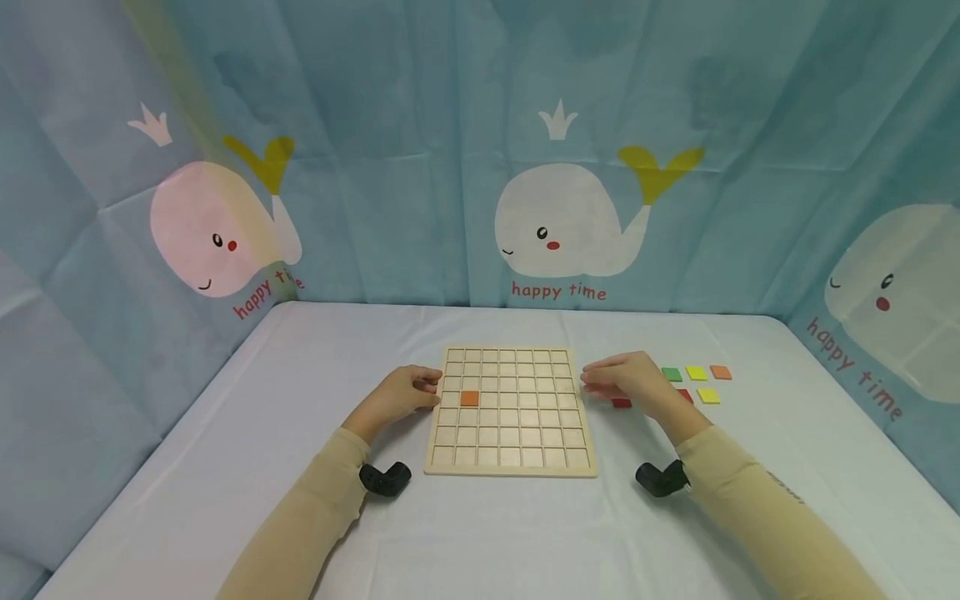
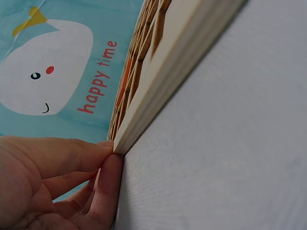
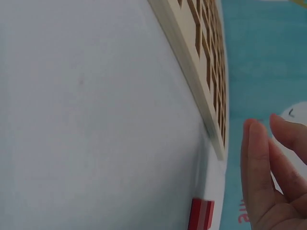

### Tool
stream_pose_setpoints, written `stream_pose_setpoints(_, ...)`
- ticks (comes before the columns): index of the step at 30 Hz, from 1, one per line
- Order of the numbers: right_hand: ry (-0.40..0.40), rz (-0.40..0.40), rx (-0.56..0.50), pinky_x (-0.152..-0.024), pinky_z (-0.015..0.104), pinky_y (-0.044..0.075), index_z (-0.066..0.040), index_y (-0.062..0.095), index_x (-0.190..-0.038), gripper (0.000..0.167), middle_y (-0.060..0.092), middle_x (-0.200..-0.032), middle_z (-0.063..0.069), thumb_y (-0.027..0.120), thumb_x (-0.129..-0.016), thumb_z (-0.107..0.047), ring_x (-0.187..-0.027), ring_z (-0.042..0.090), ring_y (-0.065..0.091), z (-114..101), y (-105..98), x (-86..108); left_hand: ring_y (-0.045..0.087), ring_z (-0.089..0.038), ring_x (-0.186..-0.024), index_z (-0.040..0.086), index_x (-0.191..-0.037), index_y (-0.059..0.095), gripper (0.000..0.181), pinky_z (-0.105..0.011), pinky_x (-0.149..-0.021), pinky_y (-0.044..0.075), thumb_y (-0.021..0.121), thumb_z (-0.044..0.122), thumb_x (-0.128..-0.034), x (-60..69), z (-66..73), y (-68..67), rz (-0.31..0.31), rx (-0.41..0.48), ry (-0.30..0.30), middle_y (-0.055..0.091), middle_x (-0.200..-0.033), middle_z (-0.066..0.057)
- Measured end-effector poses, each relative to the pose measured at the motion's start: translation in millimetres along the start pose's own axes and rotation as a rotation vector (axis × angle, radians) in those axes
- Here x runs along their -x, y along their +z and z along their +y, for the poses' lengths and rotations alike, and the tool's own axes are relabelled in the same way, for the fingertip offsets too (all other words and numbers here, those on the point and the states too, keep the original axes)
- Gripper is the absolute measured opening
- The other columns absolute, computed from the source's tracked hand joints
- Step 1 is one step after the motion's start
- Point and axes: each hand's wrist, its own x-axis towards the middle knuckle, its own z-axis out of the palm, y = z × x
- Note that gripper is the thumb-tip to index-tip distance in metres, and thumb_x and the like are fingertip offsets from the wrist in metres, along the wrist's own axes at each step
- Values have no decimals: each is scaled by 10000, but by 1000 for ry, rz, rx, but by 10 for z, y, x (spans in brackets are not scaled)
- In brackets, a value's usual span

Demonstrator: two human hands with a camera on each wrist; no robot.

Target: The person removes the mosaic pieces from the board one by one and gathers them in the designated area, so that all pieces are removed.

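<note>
A wooden grid board (image 1: 510,473) lies flat on the white table, one orange square tile (image 1: 469,398) set in a cell toward its left side. At the board's left edge, my left hand (image 1: 401,392) has thumb and fingertip together; the left wrist view shows them pinching the edge of the board (image 2: 168,72). My right hand (image 1: 626,379) hovers just off the right edge, fingers nearly straight with a small gap to the thumb and nothing between them. In the right wrist view the fingers (image 3: 259,163) stand apart from the board (image 3: 192,67).
Right of the board lie loose square tiles: green (image 1: 672,375), yellow (image 1: 697,373), orange (image 1: 721,372), another yellow (image 1: 708,396) and red ones (image 1: 622,403) partly beneath the right hand's outline. A printed whale curtain (image 1: 405,225) hangs around the table's back and sides.
</note>
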Motion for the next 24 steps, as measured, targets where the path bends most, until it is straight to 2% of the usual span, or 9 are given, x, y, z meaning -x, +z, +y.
stream_pose_setpoints(6,11,-12,-19,-718,192,579,51,660,-1239,406,775,-888,37,706,-920,-196,-751,78,733,-34,95,-18,584,-209,-1030,-21,-1376,555,492,-291,-831,554,663,4,-897,2,-6,-1,-17,13,-7,614,-1193,-168)
stream_pose_setpoints(12,-13,-30,-46,-717,207,587,71,646,-1252,399,771,-1004,122,687,-931,-163,-781,83,730,-61,191,-43,583,-209,-1036,-23,-1380,549,490,-295,-848,558,657,5,-902,4,3,-4,-19,21,-4,607,-1200,-169)
stream_pose_setpoints(19,-38,-67,-95,-749,249,600,107,641,-1221,375,765,-993,145,690,-925,-118,-782,102,732,-104,313,-57,580,-193,-1005,-29,-1371,557,488,-280,-819,556,664,-3,-896,-1,0,-3,-9,13,2,621,-1171,-158)
stream_pose_setpoints(24,-61,-96,-96,-763,260,602,105,652,-1202,350,745,-1067,193,680,-933,-116,-820,121,739,-151,427,-59,580,-195,-1005,-29,-1372,556,488,-280,-813,555,664,-2,-896,3,-1,-5,-9,16,0,619,-1177,-160)
